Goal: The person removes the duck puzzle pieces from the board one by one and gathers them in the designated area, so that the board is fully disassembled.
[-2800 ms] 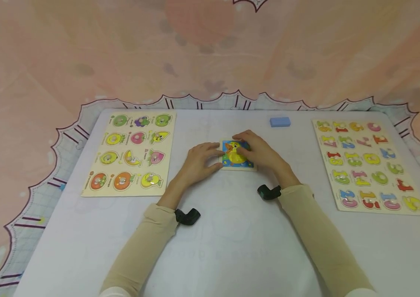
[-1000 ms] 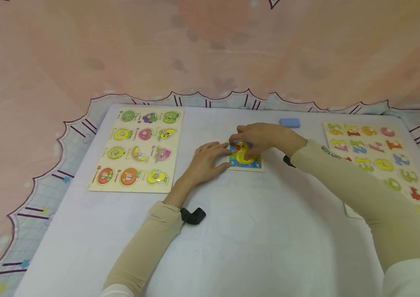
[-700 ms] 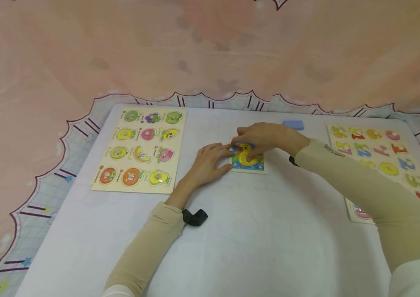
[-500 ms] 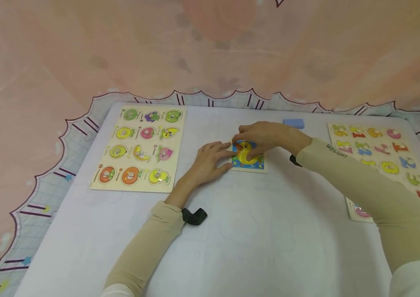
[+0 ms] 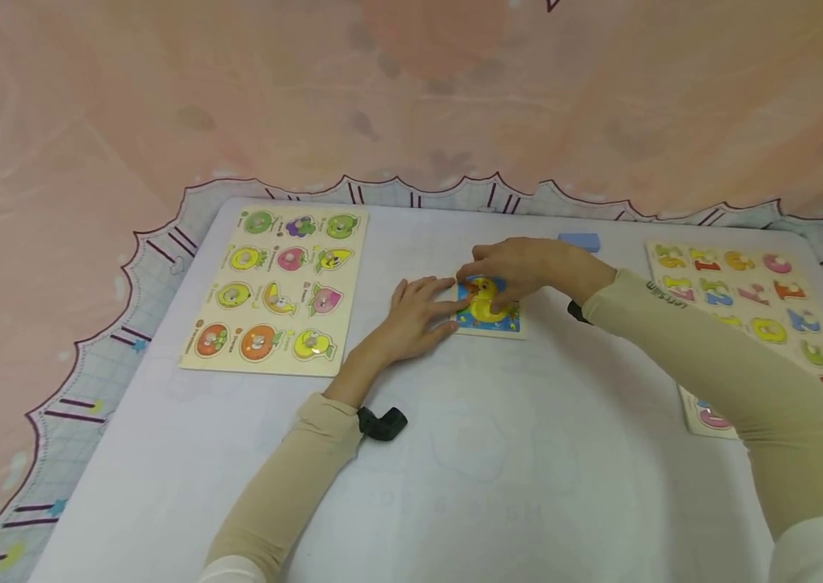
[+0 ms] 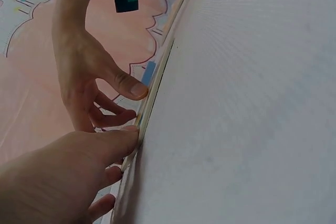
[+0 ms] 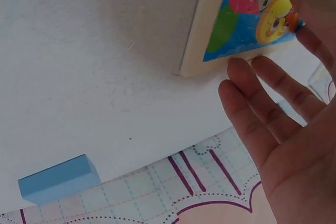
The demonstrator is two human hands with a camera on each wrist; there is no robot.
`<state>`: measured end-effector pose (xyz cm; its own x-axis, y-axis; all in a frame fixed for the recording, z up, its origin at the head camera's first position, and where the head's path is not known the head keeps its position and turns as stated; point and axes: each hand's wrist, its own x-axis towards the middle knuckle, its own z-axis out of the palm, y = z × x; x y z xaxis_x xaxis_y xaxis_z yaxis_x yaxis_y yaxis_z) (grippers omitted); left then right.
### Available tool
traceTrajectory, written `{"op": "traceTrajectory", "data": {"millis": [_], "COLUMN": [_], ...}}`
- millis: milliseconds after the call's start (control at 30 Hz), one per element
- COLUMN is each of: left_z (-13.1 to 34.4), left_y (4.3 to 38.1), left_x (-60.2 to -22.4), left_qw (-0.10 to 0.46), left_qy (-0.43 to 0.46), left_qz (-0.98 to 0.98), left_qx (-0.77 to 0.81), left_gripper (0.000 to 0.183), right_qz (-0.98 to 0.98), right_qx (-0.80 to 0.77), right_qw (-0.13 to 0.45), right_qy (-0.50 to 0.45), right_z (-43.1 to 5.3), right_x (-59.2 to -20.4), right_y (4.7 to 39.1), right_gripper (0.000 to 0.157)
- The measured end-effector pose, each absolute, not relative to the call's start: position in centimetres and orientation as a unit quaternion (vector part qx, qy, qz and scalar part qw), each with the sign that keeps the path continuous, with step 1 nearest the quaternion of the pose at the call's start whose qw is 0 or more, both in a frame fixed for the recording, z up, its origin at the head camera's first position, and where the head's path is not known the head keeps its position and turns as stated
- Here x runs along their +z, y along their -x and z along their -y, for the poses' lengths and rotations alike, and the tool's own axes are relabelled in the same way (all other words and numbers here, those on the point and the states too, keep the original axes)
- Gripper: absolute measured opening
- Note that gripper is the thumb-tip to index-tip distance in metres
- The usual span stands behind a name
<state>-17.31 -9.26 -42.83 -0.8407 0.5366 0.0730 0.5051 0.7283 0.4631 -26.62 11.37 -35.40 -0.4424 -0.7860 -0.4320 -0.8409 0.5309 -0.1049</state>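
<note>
Head view showed the left hand (image 5: 415, 320) spread, touching the duck puzzle (image 5: 485, 309) at left, wise for steadying; whether the right hand (image 5: 523, 265) pinched, I could not tell.

An oblong blue block (image 5: 587, 242) is lying by your white table (image 5: 455, 486)'s far edge, a rectangular cream fruit board (image 5: 270, 320) by its left.

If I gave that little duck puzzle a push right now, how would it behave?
The duck puzzle would probably slide rather than roll, being flat and square-cornered. It looks stiff, judging by its straight, board-like edge. It may be fairly light, since it is small and thin beside the hands.
</note>
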Motion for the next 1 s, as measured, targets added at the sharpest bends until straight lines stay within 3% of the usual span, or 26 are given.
{"op": "traceTrajectory", "data": {"millis": [433, 767, 1000], "left_z": [9.2, 9.3, 9.2], "left_y": [17.4, 17.3, 17.3], "left_x": [-43.1, -43.2, -42.9], "left_qw": [0.027, 0.029, 0.035], "left_qy": [-0.285, -0.283, -0.280], "left_qz": [-0.925, -0.925, -0.925], "left_qx": [0.250, 0.253, 0.255], "left_gripper": [0.039, 0.039, 0.039], "right_qz": [-0.841, -0.834, -0.828], "right_qx": [0.075, 0.065, 0.074], "right_qw": [0.243, 0.219, 0.238], "right_qy": [0.478, 0.503, 0.503], "right_z": [-10.4, -11.4, -11.2], "right_x": [-35.3, -35.3, -35.3], "right_y": [26.9, 26.8, 27.2], "right_gripper": [0.057, 0.061, 0.065]}}
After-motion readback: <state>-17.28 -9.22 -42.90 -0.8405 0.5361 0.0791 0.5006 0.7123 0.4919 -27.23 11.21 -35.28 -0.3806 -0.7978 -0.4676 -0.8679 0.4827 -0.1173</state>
